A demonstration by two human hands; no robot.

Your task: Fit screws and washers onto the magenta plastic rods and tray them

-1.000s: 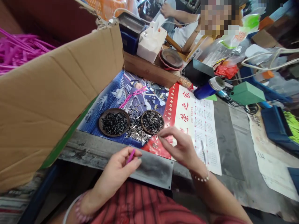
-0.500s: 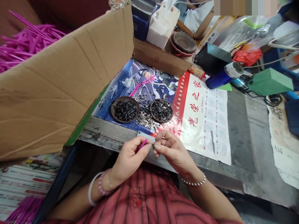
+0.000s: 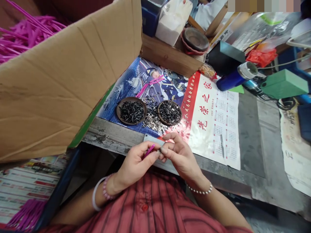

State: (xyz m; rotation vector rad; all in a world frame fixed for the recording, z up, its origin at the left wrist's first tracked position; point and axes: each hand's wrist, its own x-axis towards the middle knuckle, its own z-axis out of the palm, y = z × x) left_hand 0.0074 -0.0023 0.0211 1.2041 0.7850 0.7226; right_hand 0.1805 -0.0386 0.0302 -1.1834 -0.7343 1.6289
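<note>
My left hand (image 3: 138, 161) is closed around a thin magenta plastic stick (image 3: 149, 150), whose end shows above the fingers. Fingertips of my right hand (image 3: 178, 155) are pinched together right against my left thumb and forefinger; whatever lies between them is too small to make out. Just beyond the hands, a round brown dish (image 3: 119, 113) is heaped with black screw-like pins (image 3: 132, 111). To its right, a second dish (image 3: 159, 118) holds similar dark pins with small metal rings. Loose metal washers (image 3: 153, 119) lie scattered between the two dishes.
A tall cardboard box (image 3: 80, 64) with many magenta sticks (image 3: 31, 35) stands at left. A printed calendar sheet (image 3: 206, 136) covers the table, with more magenta sticks (image 3: 150, 84) on it. A blue flask (image 3: 229, 81) and a green box (image 3: 284, 84) stand at right.
The view has shifted slightly. My right forefinger has lifted a little and straightened, while its thumb stays near the left fingertips. The magenta stick remains in my left hand.
</note>
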